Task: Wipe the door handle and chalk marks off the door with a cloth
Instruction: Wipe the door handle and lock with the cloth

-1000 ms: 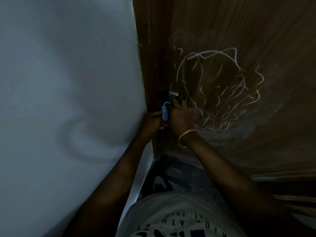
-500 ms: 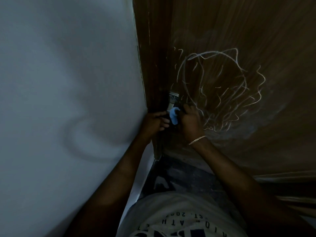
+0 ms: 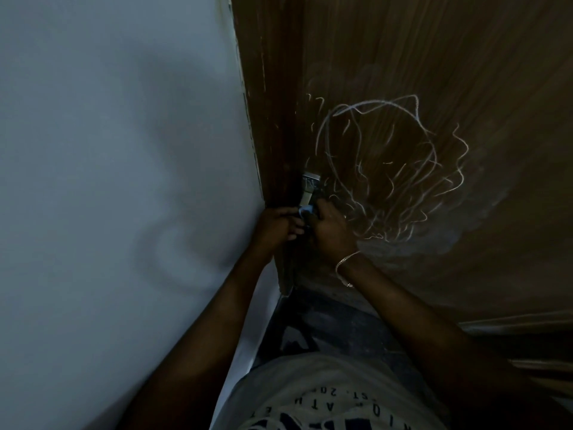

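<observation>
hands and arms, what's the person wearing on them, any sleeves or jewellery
Both arms are bare as far as the picture shows, with no sleeves and no gloves. The right hand has a thin, light metallic chain bracelet hanging loosely at the wrist. The left hand and its wrist show no jewellery. The dim light hides whether there are any rings on the fingers.

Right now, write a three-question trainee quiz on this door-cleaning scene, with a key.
1. True or false: the chalk marks are already wiped off the door.
2. Which wrist wears the bracelet? A left, B right.
3. What colour is the cloth between the left hand and right hand?

Key: 1 false, the scribbles remain; 2 B; 3 blue.
</observation>
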### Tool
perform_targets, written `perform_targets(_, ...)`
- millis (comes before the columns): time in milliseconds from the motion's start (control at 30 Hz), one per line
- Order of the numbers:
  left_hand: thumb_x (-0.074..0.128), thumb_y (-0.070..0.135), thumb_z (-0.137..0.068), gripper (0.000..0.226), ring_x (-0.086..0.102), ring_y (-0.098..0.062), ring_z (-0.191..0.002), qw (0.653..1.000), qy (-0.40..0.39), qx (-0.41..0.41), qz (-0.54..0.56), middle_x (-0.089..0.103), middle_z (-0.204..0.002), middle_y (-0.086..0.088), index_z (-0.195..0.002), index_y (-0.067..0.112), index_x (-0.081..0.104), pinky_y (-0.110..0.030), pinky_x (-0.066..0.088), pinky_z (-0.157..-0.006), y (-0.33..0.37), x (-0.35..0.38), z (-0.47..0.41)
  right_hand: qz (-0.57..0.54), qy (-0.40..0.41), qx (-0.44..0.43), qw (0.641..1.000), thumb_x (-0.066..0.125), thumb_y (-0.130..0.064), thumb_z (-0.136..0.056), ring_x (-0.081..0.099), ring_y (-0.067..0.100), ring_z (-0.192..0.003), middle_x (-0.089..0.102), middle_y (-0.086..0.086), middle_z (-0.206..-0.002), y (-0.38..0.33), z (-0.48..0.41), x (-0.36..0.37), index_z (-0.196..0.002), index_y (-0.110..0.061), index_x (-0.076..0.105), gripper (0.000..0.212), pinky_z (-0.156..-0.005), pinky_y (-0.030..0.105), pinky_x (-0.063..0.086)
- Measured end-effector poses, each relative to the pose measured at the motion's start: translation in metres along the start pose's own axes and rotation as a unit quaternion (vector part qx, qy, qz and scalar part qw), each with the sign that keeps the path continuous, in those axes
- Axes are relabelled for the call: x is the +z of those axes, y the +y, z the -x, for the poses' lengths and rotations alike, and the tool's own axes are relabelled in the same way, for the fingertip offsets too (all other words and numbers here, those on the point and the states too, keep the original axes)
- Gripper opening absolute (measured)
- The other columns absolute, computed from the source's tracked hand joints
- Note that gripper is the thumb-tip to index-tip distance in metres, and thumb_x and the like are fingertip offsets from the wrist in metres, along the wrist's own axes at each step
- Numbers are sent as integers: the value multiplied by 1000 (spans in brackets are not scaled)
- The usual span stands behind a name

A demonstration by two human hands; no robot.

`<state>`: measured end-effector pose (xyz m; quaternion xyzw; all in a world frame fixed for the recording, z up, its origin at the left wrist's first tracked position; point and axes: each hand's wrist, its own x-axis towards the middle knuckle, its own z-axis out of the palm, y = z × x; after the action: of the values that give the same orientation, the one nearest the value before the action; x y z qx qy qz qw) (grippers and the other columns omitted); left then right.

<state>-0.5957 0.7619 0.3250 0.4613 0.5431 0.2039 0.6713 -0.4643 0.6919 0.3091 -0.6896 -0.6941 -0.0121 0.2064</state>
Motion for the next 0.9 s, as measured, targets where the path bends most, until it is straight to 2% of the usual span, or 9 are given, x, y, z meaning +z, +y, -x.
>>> perform_targets(100,54,-2,-95,36,67,-18,-79,1000,6,7,4,70,-99,-8,-128,8,66,-24,57,-64,2,-1,2,-25,-14,13,1000,65,-20,-88,58,26,-89,56,13,-108,-10,1,0,-110,-5,64,27,-68,34,55)
perform_targets(167,54,0,-96,35,66,-16,-80,1000,7,14,5,68,-105,-9,-128,8,66,-24,56,-65,0,-1,2,-21,12,3,1000,62,-21,-92,58,26,-87,57,14,-108,-12,1,1,-108,-3,65,25,-68,33,54)
perform_targets(267,49,2,-100,35,66,-17,-74,1000,5,14,3,70,-96,-7,-132,7,62,-28,53,-71,-2,-1,1,11,15,-16,1000,70,-11,-86,58,29,-91,59,15,-106,-9,-3,3,-106,-2,65,21,-70,38,54)
perform_targets(367,44,1,-101,36,66,-18,-74,1000,-3,18,-7,69,-93,-6,-134,3,58,-28,52,-70,-3,-3,2,11,14,-19,1000,71,-15,-82,56,26,-90,58,12,-104,-5,-2,3,-107,-8,60,29,-71,34,49)
perform_targets(500,43,-2,-101,39,65,-17,-74,1000,-13,21,-14,69,-93,-5,-137,3,55,-24,52,-67,-3,-7,3,10,59,-1,998,49,-22,-85,55,29,-90,59,16,-102,14,11,-6,-100,-7,59,23,-74,37,49)
perform_targets(567,44,-1,-101,39,65,-17,-74,1000,-14,18,-8,69,-90,-4,-138,3,56,-24,52,-67,-4,-7,4,22,69,3,997,57,-14,-84,56,29,-91,60,15,-101,10,3,-6,-99,-7,61,17,-75,37,47)
perform_targets(667,46,0,-100,39,67,-18,-75,1000,-3,24,-14,71,-90,-5,-137,6,59,-26,53,-70,-3,-5,5,36,41,-19,998,72,-5,-77,59,31,-90,62,15,-98,-10,-15,-1,-99,-6,64,23,-75,35,47)
perform_targets(767,45,-1,-100,39,67,-17,-74,1000,-13,20,-16,70,-89,-3,-137,4,57,-26,52,-69,0,-6,4,57,37,-40,997,67,-8,-80,59,31,-91,62,14,-100,-1,-4,-4,-100,-6,65,20,-76,37,49)
perform_targets(900,47,-4,-99,40,66,-17,-77,1000,-18,17,-16,69,-90,-3,-137,3,56,-26,51,-71,-1,-10,5,53,78,-7,995,59,-19,-86,52,31,-91,58,14,-104,40,30,-15,-102,-6,62,20,-70,36,46)
